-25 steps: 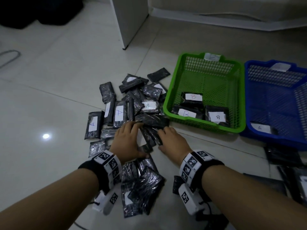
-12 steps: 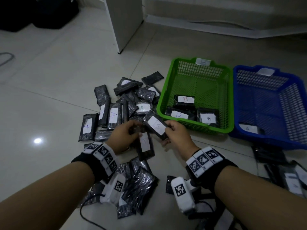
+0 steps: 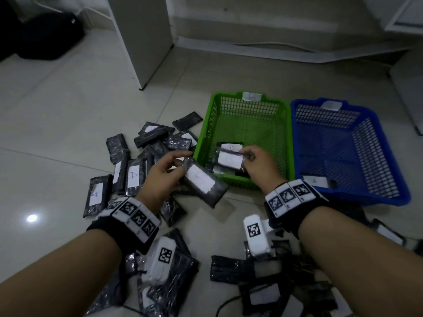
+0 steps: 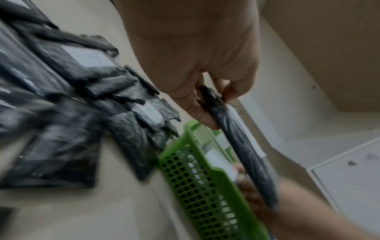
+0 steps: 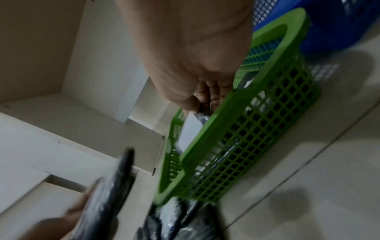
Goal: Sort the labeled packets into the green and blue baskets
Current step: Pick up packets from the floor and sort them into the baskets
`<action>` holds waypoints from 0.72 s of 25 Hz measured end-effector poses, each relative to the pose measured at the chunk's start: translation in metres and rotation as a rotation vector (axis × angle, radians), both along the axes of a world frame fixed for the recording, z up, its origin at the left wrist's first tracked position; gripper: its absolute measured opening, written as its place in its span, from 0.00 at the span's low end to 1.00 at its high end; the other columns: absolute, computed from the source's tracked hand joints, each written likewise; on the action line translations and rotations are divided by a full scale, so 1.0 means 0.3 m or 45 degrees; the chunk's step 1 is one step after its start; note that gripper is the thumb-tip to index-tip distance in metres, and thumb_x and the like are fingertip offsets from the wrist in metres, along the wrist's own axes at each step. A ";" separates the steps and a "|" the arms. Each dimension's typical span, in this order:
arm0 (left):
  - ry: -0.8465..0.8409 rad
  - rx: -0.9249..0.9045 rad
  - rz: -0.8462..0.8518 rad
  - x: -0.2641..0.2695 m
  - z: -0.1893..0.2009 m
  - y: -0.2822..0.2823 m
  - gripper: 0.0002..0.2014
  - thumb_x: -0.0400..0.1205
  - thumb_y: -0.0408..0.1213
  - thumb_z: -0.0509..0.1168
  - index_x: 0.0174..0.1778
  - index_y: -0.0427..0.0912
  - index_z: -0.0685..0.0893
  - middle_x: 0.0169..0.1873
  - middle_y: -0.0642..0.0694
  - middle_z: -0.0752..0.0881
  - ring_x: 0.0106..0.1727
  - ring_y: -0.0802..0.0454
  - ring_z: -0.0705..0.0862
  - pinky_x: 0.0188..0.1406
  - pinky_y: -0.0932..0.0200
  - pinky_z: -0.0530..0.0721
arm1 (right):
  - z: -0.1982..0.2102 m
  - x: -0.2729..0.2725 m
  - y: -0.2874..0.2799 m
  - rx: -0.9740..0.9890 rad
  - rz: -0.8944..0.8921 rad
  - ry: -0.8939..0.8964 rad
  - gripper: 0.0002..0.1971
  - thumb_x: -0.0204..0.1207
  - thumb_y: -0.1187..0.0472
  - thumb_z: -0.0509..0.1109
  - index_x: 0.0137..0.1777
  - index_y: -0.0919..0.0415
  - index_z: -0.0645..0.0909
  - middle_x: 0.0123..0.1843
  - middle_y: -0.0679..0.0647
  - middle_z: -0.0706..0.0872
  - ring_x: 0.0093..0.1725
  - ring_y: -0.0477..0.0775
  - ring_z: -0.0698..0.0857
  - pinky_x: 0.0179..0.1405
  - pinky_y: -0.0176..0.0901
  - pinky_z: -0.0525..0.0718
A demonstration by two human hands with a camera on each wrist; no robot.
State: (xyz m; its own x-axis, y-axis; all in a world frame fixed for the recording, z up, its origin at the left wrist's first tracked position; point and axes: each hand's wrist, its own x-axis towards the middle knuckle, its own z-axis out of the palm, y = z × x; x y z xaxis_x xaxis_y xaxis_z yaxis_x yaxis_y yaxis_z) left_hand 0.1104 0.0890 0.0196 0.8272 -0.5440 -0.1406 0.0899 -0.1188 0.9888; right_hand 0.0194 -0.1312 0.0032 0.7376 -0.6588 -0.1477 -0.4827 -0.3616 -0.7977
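Left hand (image 3: 163, 171): centre of head view, above the floor; thumb and fingers pinch one end of a black packet (image 3: 202, 184). White label faces up, letter not legible. Left wrist view shows the same pinch on the packet's end, seen edge-on.
Left packet: tilted, free end pointing lower right, just outside the near-left corner of the green basket (image 3: 285, 143).
Right hand (image 3: 259, 165): over the near part of the green basket, fingers curled round the right end of a second packet (image 3: 230, 158). Label up, letter unreadable.
Right packet: inside the basket outline, above other packets lying in the near end. Whether it touches them cannot be told.
Green basket: centre right of frame, paper tag on far rim; a few black packets at its near end, partly hidden by the right hand.
Blue basket (image 3: 380, 156): right of the green one, walls touching or just beside. One packet (image 3: 317, 181) marked "A" in its near-left corner.
Pile (image 3: 135, 170): loose black packets on the floor (image 3: 57, 122), centre left of frame; two labels read "A". More packets along the bottom edge, under the wrists.
Wrists: black bands with square-coded markers and white camera units.
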 end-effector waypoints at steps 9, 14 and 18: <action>-0.098 0.053 0.125 0.049 -0.004 -0.183 0.14 0.76 0.33 0.70 0.56 0.50 0.82 0.38 0.43 0.79 0.42 0.47 0.82 0.53 0.39 0.85 | -0.039 -0.068 -0.046 -0.142 0.069 0.105 0.16 0.80 0.69 0.62 0.61 0.57 0.86 0.58 0.57 0.88 0.43 0.53 0.86 0.38 0.31 0.76; -0.365 0.447 -0.001 0.052 -0.038 -0.284 0.16 0.75 0.37 0.72 0.58 0.49 0.79 0.40 0.49 0.83 0.42 0.52 0.83 0.40 0.62 0.83 | -0.021 -0.119 -0.062 0.010 -0.119 -0.019 0.12 0.80 0.66 0.63 0.54 0.56 0.87 0.49 0.55 0.90 0.43 0.54 0.88 0.46 0.50 0.89; -0.863 0.821 -0.365 0.050 -0.064 -0.310 0.17 0.74 0.36 0.72 0.58 0.41 0.80 0.53 0.42 0.82 0.52 0.45 0.82 0.52 0.58 0.78 | -0.001 -0.159 -0.056 -0.170 -0.087 -0.049 0.11 0.78 0.66 0.66 0.53 0.57 0.88 0.53 0.54 0.88 0.50 0.52 0.85 0.51 0.42 0.84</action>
State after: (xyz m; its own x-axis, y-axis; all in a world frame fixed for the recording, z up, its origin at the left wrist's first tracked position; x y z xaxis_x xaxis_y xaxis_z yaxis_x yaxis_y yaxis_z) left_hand 0.1253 -0.0041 0.0004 0.6909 -0.7225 -0.0250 -0.5901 -0.5836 0.5578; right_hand -0.0283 -0.1479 0.0029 0.6936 -0.7198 -0.0278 -0.4798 -0.4329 -0.7632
